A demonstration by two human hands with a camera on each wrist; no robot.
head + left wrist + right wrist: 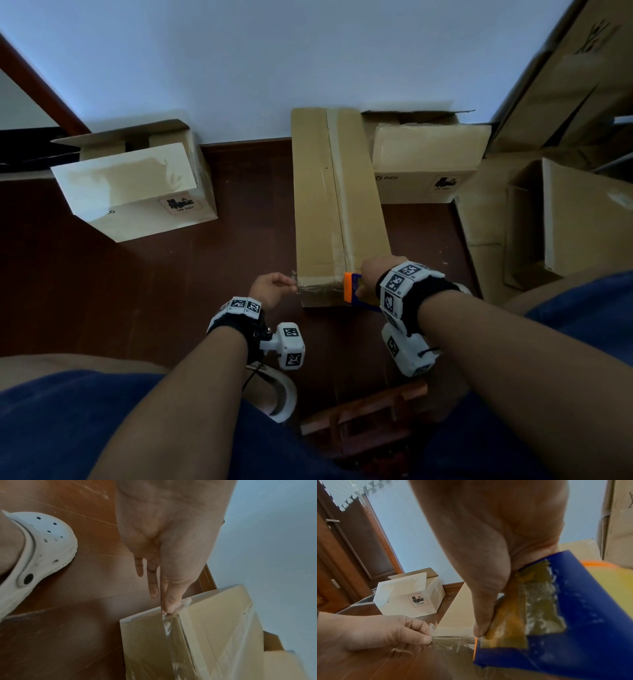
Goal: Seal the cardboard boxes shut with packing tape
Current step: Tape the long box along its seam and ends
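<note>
**Tape stretched across near end of long box**

Long box [337, 205] lies on the wooden floor [239, 212], running from near to far, top flaps closed. Left hand [272, 289] pinches the free end of clear tape [452, 641] between thumb and fingertips, just left of the box's near corner. Right hand [375, 275] is wrapped around a blue-and-orange tape dispenser [352, 291] at the box's near right edge. Tape spans the near end face between both hands. Two smaller boxes, one far left [137, 192] and one far right [424, 164], stand with flaps up.
</note>
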